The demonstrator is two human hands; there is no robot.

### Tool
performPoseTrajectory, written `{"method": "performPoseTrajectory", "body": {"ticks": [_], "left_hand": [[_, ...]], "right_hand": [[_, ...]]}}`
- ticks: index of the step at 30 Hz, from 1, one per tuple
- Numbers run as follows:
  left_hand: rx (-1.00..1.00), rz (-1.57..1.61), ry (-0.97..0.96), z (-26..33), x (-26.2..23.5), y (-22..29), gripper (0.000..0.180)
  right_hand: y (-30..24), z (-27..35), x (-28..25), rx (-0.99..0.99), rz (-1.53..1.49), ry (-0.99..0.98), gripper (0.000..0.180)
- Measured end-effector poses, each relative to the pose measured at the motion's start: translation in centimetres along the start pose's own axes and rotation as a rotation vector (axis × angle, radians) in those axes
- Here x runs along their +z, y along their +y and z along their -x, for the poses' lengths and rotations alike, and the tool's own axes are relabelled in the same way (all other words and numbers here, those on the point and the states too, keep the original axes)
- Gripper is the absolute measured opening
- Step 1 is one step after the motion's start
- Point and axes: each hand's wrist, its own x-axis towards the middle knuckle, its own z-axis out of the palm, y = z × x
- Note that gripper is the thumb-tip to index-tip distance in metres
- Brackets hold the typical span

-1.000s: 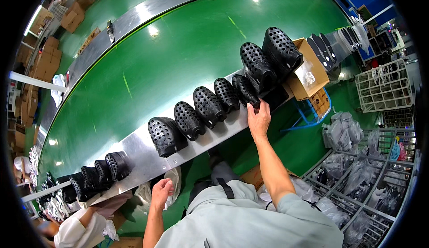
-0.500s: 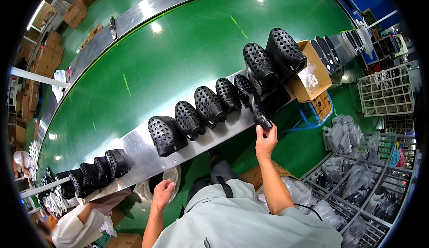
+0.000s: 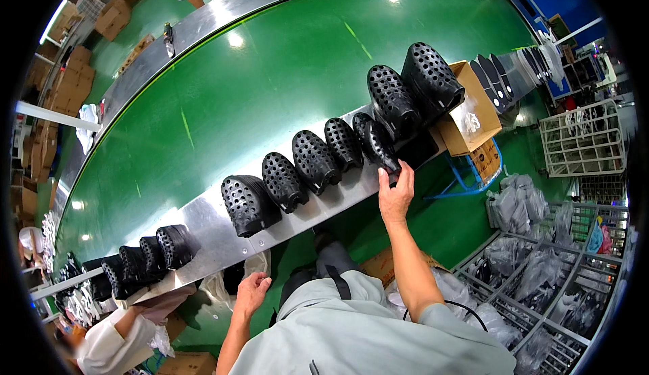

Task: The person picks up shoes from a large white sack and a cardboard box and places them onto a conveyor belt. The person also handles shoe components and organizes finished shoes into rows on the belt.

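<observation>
**Right hand on a black clog at the belt rail**

Far left, lower edge: a co-worker's sleeve (image 3: 111, 344) in white, w/ a cluster of small black clogs (image 3: 145, 256) on the steel rail (image 3: 209, 223) just above it.

Left hand (image 3: 251, 292) hangs low, below the rail, near a plastic bag (image 3: 220, 284). Fingers loosely curled, holding nothing, touching nothing.

Along the rail, mid-frame: a row of perforated black clogs leaning one on the next – big one (image 3: 247, 204) at the left end, then three more (image 3: 314, 162) to its right. Behind them the wide green belt (image 3: 270, 84), curved by the lens.

Right hand (image 3: 395, 192) reaches up to the rail edge; fingers closed on the lower end of a narrow clog (image 3: 375, 142), the last of the row. That clog stands tilted on the rail, touching its neighbour on the left.

Further right: two larger clogs (image 3: 412, 87) stacked upright, leaning against an open cardboard box (image 3: 476, 108). Box sits at the rail end, w/ a blue frame (image 3: 466, 179) under it.

Far right: wire racks (image 3: 574, 145) and bins of bagged goods (image 3: 527, 267), well apart from both hands.
</observation>
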Motion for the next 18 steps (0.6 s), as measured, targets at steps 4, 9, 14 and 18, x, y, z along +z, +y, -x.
{"method": "performPoseTrajectory", "body": {"ticks": [4,9,14,18], "left_hand": [[0.038,-0.023,0.020,0.1,-0.1,0.1,0.039],[0.030,-0.010,0.032,0.2,0.2,-0.1,0.039],[-0.004,-0.026,0.030,0.4,0.5,0.4,0.039],[0.020,-0.061,0.017,0.1,0.8,0.4,0.039]], "right_hand": [[0.2,-1.8,2.4,-0.043,0.051,-0.024,0.049],[1.3,-2.2,4.2,-0.051,0.153,-0.082,0.052],[1.7,-1.7,4.5,0.012,0.208,-0.113,0.061],[1.9,-2.2,4.2,0.029,0.260,-0.142,0.063]]}}
